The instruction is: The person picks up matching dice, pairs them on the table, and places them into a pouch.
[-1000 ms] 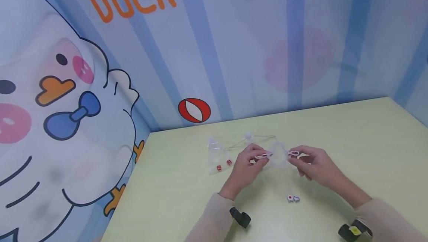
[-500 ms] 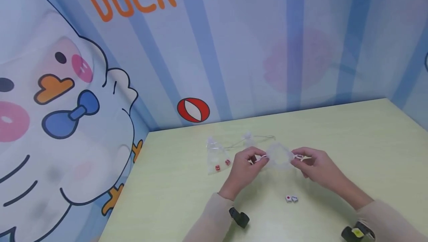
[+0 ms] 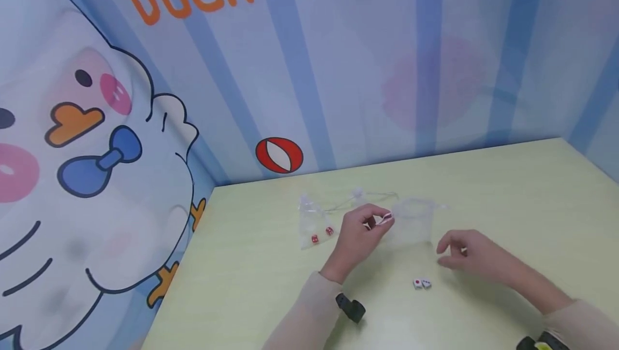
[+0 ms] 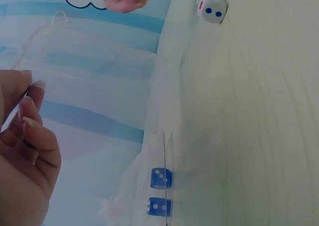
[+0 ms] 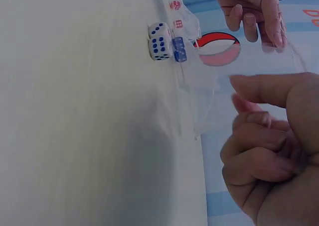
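Observation:
My left hand point(image 3: 360, 231) pinches the drawstring edge of a sheer white drawstring bag point(image 3: 416, 221), which hangs upright from the fingers. To its right is my right hand point(image 3: 479, 256), apart from the bag, fingers loosely bent and holding nothing. Two white dice point(image 3: 422, 284) lie on the table between the hands, closer to me than the bag. In the left wrist view the bag point(image 4: 104, 71) hangs in front of the left fingertips, its cord loop point(image 4: 60, 17) loose at the far corner.
A second sheer bag point(image 3: 309, 215) lies farther left with two red dice point(image 3: 322, 234) in it. Two blue dice point(image 4: 159, 191) show in another sheer bag, hidden behind the left hand in the head view. A printed wall point(image 3: 358, 70) borders the table point(image 3: 251, 285) at the back.
My right hand has let go of the bag's right drawstring loop and moved right and toward me. The left hand still holds the bag, whose right side now hangs free.

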Motion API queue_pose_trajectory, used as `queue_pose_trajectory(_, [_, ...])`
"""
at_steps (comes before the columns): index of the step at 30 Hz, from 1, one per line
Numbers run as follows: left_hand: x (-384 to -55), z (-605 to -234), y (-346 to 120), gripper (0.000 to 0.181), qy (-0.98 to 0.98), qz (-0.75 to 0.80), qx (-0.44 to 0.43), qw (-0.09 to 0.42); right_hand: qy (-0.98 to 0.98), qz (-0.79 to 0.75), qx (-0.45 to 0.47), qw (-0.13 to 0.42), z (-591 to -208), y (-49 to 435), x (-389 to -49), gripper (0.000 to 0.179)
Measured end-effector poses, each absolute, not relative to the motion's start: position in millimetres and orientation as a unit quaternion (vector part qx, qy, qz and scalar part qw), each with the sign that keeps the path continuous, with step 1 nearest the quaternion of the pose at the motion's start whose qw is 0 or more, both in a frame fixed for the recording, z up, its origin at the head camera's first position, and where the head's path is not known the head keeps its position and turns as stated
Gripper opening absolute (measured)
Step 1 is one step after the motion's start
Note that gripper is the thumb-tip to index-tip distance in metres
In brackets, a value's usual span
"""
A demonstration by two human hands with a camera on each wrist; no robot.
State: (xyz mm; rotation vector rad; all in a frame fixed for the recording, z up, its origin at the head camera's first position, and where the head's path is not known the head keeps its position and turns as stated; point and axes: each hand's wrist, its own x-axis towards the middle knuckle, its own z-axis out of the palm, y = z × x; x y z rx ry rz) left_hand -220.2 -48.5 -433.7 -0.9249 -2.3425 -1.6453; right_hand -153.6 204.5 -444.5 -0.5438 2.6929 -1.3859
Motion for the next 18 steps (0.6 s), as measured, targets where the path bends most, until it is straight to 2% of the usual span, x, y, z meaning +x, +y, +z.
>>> queue_pose_trajectory(3, [-218.9,-433.3,-47.1,0.011,-0.783,-0.537,-0.306,0.062,0.866,-0.433,-0.234,0.088,-451.0,202.9,-147.6,0.021])
queue_pose_trajectory(5, [-218.5,-434.0,-48.0,0.011,-0.789,-0.530,-0.304,0.062,0.864,-0.430,-0.240,0.107,-453.7,198.1,-145.9,0.023])
queue_pose_trajectory(18, [-221.0,-438.5,-47.5,0.010,-0.788,-0.528,-0.310,0.061,0.871,-0.411,-0.246,0.109,-461.6,183.1,-141.4,0.011])
